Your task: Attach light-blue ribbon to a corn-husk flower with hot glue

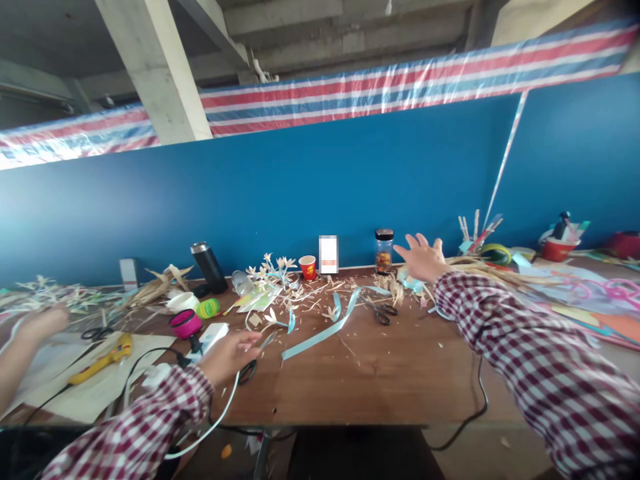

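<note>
A cluttered brown workbench (350, 393) seen from the wearer's eyes, with directions as on a clock face over the view. At 3 o'clock the right hand (420, 259), in a checked sleeve, reaches out with fingers spread; just beside its fingertips, towards the centre, stands an upright black-lidded jar (384, 253). Whether they touch is unclear. Between 7 and 8 o'clock the left hand (229, 355) is half curled above black-handled scissors (247, 372), near a white power strip (215, 333); I cannot tell whether it pinches anything. A pale blue ribbon (320, 340) lies at 6 o'clock, and other scissors (384, 315) between 4 and 5. Pale flowers (273, 267) cluster at 8 o'clock; farther out that way lies a yellow glue gun (103, 360), near a co-worker's blurred hand (43, 325).
</note>
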Demonstrator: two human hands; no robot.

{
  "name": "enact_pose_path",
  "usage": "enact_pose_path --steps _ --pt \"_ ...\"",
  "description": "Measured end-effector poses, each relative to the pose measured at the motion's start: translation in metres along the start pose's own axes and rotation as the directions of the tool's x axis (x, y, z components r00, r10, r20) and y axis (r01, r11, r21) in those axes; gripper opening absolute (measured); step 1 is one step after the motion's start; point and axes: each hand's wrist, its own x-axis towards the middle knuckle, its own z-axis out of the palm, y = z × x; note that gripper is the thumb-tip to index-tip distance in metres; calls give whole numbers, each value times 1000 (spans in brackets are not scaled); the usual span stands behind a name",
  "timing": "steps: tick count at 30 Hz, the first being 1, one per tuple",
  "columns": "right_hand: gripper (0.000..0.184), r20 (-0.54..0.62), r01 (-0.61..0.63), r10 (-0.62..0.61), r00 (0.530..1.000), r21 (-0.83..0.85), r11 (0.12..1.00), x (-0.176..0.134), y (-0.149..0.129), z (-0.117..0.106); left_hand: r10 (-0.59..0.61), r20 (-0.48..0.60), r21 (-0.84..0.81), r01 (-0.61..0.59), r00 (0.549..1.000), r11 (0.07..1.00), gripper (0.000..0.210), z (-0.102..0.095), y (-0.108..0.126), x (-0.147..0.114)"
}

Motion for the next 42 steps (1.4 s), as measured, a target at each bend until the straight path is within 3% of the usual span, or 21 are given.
enact_pose_path --steps 3,5,11,14,17,20,25,31,37,42 --pt "37 131 104 -122 984 135 985 -5 -9 14 108 27 80 -110 994 991 49 29 4 7" --pt "30 159 133 -158 974 159 978 -9 -17 23 164 70 187 -174 984 967 44 46 12 11" --pt "37 93 194 -212 973 172 966 -17 -39 45 305 106 332 -323 946 886 37 82 28 19" --pt "32 22 165 -168 985 118 979 -20 -46 59 340 101 399 -351 935 847 35 92 28 21" --pt "24 -2 137 -137 991 87 987 -26 -54 75 319 103 466 -329 942 822 36 100 27 26" --pt "21 38 178 -183 982 112 978 -34 -62 90 282 126 510 -306 951 804 35 106 27 33" --pt "19 134 241 -276 952 232 942 -52 -74 116 192 131 597 -232 973 768 31 112 33 41" --pt "17 157 209 -286 945 382 900 -62 -87 137 155 126 665 -199 980 720 27 108 44 42" --pt "18 165 92 -221 961 562 822 -64 -91 145 183 62 619 -181 981 764 31 111 47 42" --pt "23 294 -114 -158 943 729 675 -66 -89 155 312 -25 638 -225 950 736 29 115 59 31"
